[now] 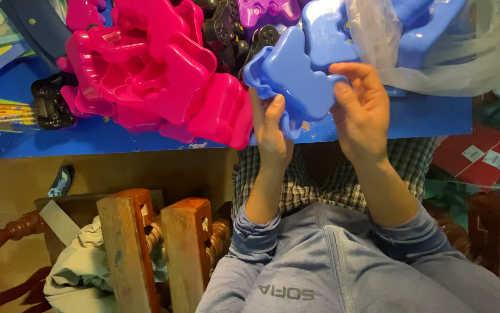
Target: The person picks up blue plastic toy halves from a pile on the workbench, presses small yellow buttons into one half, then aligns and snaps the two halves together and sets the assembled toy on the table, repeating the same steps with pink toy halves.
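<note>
Grey-blue sweatshirt sleeves [256,226] pushed up, checked trousers [308,185] beneath

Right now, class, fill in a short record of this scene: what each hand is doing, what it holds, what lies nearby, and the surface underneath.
Left hand: grips the lower left edge of the blue plastic controller-shaped shell.
Right hand: holds the same shell's right side, fingers curled over its top.
Nearby left: pile of pink plastic controller-shaped shells.
Behind: black game controllers.
Upper right: clear plastic bag with more blue shells.
Surface: blue table.
</note>
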